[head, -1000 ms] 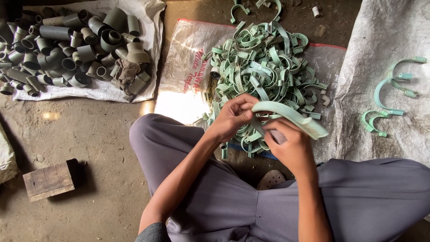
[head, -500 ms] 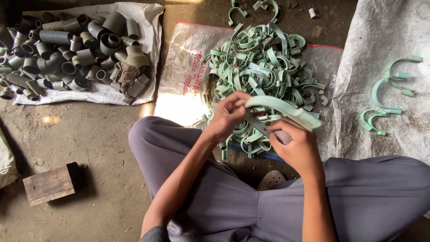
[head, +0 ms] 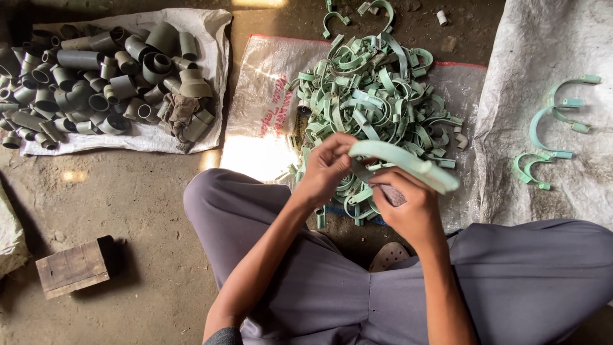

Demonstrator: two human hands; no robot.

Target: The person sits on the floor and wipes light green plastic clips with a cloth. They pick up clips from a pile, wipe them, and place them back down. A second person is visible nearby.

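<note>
Pale green clamp (head: 408, 165) lies crosswise between both hands, its long axis running left to lower right. Left hand (head: 327, 167) pinches its left end; right hand (head: 410, 207), closed on a small grey piece (head: 391, 193), sits just beneath it.

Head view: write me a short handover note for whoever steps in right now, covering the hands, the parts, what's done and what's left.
Left hand grips one end of a curved green clamp. Right hand presses a small grey pad against its underside. Unsorted green clamps lie heaped on the sack ahead. A few clamps lie apart on the sheet to the right, seemingly done. Grey pipe fittings at left are untouched. The heap remains.
</note>
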